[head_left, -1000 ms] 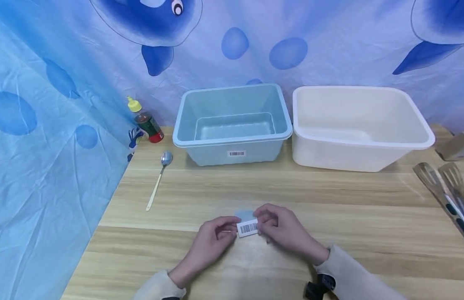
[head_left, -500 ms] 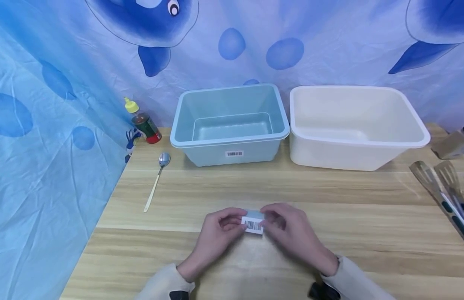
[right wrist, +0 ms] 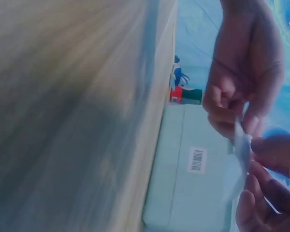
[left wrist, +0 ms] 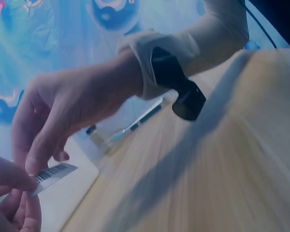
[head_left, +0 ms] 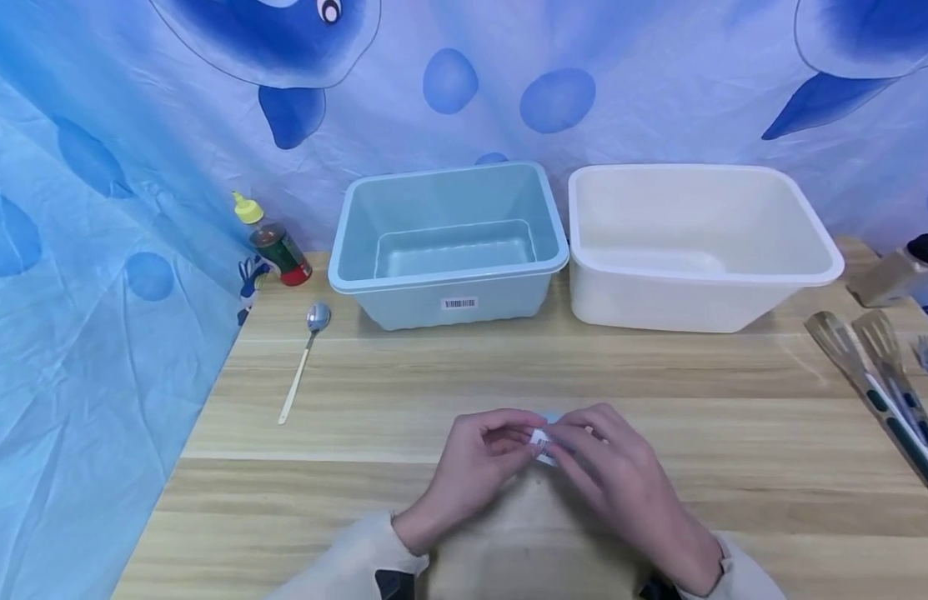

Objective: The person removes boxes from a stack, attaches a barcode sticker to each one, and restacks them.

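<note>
A small white barcode sticker (head_left: 542,444) with a pale blue backing is between my two hands, above the table in front of me. My left hand (head_left: 479,454) pinches its left side between thumb and fingers. From the other side my right hand (head_left: 621,471) pinches it too, its fingers covering much of the printed face in the head view. More of the sticker (left wrist: 55,175) shows in the left wrist view, bars facing the camera, one end sticking out past the fingers. Seen from the right wrist, the sticker (right wrist: 241,150) is almost edge-on and slightly bent.
Behind my hands stand a light blue bin (head_left: 403,300) with a barcode sticker on its front, and a white bin (head_left: 681,304). On the left are a spoon (head_left: 306,358) and a yellow-capped bottle (head_left: 276,246). Spatulas (head_left: 876,383) and a black-lidded jar (head_left: 891,271) lie right.
Both hands and the sticker have shifted to the right. The sticker, earlier plainly visible between the fingertips, is now mostly covered by my right fingers. The head view has turned slightly right.
</note>
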Motion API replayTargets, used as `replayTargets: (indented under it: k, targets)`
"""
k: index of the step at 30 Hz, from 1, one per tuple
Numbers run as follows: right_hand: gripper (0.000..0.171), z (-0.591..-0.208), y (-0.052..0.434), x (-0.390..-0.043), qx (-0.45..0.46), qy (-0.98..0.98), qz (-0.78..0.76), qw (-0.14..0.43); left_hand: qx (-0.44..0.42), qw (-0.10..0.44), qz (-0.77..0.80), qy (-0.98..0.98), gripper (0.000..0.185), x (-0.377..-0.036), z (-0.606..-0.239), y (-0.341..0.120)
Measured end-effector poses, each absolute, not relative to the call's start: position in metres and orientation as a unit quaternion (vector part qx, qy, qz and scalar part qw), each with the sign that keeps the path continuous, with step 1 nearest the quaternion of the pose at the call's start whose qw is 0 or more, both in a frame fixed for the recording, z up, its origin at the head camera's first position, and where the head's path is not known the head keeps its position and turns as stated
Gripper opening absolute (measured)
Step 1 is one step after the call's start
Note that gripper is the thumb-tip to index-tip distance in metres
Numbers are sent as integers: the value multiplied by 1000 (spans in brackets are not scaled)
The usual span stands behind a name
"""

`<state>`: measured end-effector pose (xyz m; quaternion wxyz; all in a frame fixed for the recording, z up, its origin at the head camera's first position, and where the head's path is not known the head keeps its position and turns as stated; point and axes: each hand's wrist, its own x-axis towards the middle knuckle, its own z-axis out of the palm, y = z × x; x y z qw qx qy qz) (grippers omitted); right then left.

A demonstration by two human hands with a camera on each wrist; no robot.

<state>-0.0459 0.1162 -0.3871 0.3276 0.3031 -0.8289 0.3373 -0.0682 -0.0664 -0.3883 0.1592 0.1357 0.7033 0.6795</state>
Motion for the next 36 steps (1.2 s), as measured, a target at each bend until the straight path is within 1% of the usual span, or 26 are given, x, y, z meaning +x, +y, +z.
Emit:
replayTargets:
  k: [2,5,11,14,20,24,27,31,36]
  targets:
    - [34,-388,117,-46,289,-826,344,340,132,160,683,701,25,-68,-386,-61]
    - [34,-390,118,-45,266,-825,364,341,125,160,690,695,25,-68,-384,-56]
    - [28,-392,119,-45,239,-835,390,306,114,155,681,707,24,-70,-381,-51]
    - [25,-393,120,-46,241,-832,396,305,108,155,678,710,23,-70,-381,-50]
    - [28,-396,122,-46,247,-831,401,296,92,172,678,709,25,-70,-383,-52]
    - [28,-399,123,-47,277,-819,396,310,66,183,678,709,24,-70,-385,-56]
    - [26,-401,123,-47,321,-802,391,319,37,180,675,715,21,-71,-387,-58]
    - [24,-402,124,-49,373,-792,385,293,20,175,675,716,17,-74,-392,-63]
    - [23,-403,127,-49,411,-788,380,254,29,157,653,740,13,-81,-404,-70]
